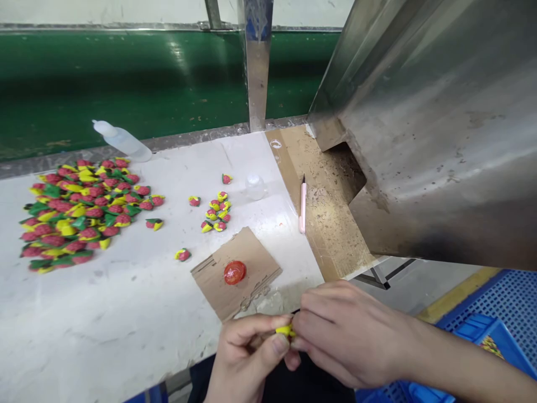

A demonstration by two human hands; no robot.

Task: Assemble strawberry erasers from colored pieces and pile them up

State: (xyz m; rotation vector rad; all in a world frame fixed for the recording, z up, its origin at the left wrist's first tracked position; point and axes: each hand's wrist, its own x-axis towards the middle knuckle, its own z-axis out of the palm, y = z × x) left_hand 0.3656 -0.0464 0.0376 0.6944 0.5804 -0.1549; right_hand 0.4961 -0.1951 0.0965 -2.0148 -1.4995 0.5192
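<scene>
My left hand (251, 352) pinches a small fruit figurine (285, 330) between thumb and fingertips; only its yellow part shows. Right against it, my right hand (348, 330) has its fingers curled and closed; whatever lies inside them is hidden. Just beyond the hands, a piece of brown cardboard (213, 291) bears a round cap-like dish (235, 272) of glossy red. Farther off, a small group of red, yellow and green fruit figurines (218, 211) sits on the white tabletop (146, 313), with several single ones lying around it.
A large pile of similar figurines (84, 212) covers the left side. Behind it leans a translucent squeeze bottle (126, 143). A clear small container (254, 186) and a pink pen-like tool (302, 207) lie rightward. A metal housing (440, 129) rises at right, above blue crates (482, 336).
</scene>
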